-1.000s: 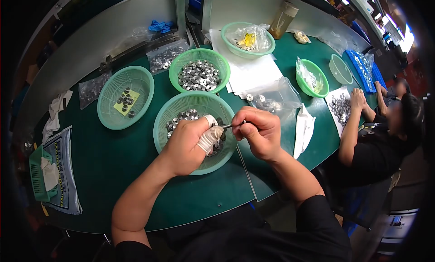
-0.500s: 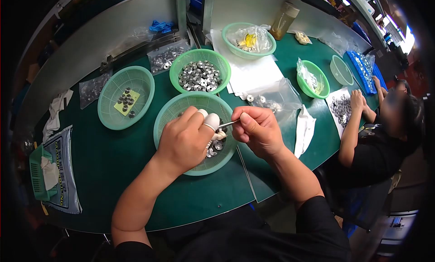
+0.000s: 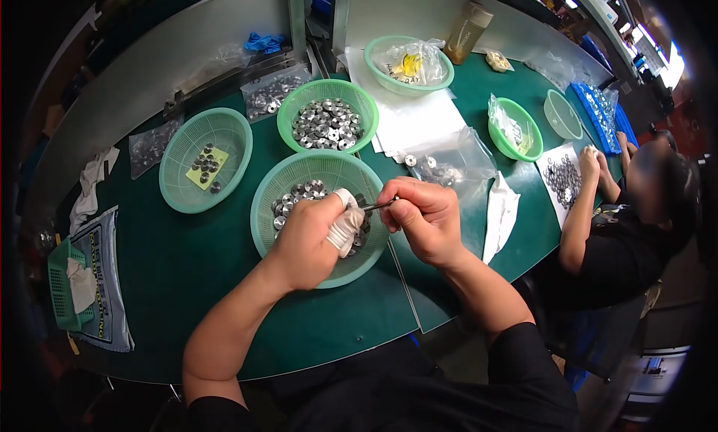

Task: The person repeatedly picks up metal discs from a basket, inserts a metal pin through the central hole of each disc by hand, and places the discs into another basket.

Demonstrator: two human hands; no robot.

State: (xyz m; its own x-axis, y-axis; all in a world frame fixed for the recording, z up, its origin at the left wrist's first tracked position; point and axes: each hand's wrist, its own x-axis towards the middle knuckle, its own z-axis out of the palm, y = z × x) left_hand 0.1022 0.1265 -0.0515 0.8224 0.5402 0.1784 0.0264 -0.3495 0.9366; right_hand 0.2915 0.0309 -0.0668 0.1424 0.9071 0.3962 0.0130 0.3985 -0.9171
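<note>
My left hand (image 3: 310,238), with white finger covers on some fingertips, is closed above the near green basket (image 3: 263,226). What its fingers pinch is mostly hidden. From the right, my right hand (image 3: 426,219) grips a thin dark metal rod-like tool (image 3: 379,205) between thumb and fingers. The tool's far end meets the left fingertips. Beneath my hands, small round metal discs with holes (image 3: 284,206) lie loose in the basket.
Behind stands a green basket (image 3: 283,122) heaped with metal discs (image 3: 326,124). A basket (image 3: 170,185) at left holds several discs on yellow paper. Bagged parts (image 3: 449,167), a white cloth (image 3: 501,215) and a bottle (image 3: 468,34) lie around. At right, a co-worker (image 3: 609,241) handles parts.
My left hand has turned, its thumb side now upward and its covered fingers curled below. More discs show in the near basket. The right hand keeps the tool in nearly the same place.
</note>
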